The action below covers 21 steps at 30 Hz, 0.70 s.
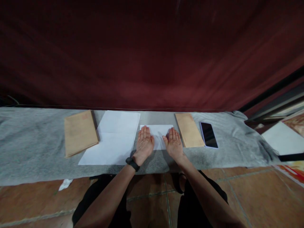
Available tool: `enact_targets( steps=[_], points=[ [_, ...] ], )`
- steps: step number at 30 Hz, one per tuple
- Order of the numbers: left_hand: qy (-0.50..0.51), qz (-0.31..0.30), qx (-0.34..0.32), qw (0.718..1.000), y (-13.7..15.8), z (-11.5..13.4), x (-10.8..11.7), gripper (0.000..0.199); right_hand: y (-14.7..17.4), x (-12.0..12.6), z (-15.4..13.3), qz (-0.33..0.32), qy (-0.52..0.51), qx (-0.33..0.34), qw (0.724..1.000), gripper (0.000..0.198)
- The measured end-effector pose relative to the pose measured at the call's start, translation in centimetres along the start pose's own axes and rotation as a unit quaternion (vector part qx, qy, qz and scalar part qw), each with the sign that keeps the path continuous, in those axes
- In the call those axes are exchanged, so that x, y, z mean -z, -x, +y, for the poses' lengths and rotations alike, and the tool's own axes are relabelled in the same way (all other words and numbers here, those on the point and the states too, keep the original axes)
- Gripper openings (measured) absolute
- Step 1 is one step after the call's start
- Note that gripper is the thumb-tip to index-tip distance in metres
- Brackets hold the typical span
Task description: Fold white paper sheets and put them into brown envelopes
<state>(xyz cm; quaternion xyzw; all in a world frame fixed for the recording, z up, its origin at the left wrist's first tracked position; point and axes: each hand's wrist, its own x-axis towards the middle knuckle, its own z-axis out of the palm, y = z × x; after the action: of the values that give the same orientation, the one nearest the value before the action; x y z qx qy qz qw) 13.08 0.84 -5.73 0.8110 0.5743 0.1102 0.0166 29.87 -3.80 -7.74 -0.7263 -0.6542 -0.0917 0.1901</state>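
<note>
A small folded sheet of white paper [159, 136] lies flat on the grey cloth in front of me. My left hand [144, 142], with a dark band on its wrist, rests palm down on the left end of this paper, fingers stretched out. On the right end lies my right hand [174, 142], also flat, its thumb apart from the fingers. To the left is a stack of larger white sheets [116, 136] with a crease across it. Just right of my right hand sits a brown envelope [190, 130].
A stack of brown envelopes [80, 133] lies at the left, touching the white sheets. At the right is a phone [209, 135] with a dark screen. The grey cloth [30, 142] covers a narrow bench before a dark red curtain [152, 63]. A crumpled tissue [65, 184] is on the tiled floor.
</note>
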Motion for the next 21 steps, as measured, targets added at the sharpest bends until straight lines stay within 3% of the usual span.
enact_targets(
  steps=[4, 12, 17, 21],
  points=[
    [0.006, 0.017, 0.007, 1.000, -0.3, 0.5, 0.1, 0.058, -1.0, 0.5, -0.5, -0.019, -0.022, -0.005, 1.000, 0.069],
    [0.027, -0.020, -0.107, 0.994, -1.4, 1.7, -0.6, 0.058, -3.5, 0.4, -3.1, -0.120, -0.133, 0.045, 0.983, 0.061],
    [0.008, -0.046, -0.082, 0.996, -1.8, 1.6, -0.5, 0.057, -3.8, -0.5, -3.3, -0.116, -0.113, 0.023, 0.987, 0.062],
    [0.007, -0.033, -0.051, 0.998, -1.9, 1.3, -0.3, 0.058, -3.5, -1.1, -2.6, -0.085, -0.073, 0.012, 0.994, 0.065]
  ],
)
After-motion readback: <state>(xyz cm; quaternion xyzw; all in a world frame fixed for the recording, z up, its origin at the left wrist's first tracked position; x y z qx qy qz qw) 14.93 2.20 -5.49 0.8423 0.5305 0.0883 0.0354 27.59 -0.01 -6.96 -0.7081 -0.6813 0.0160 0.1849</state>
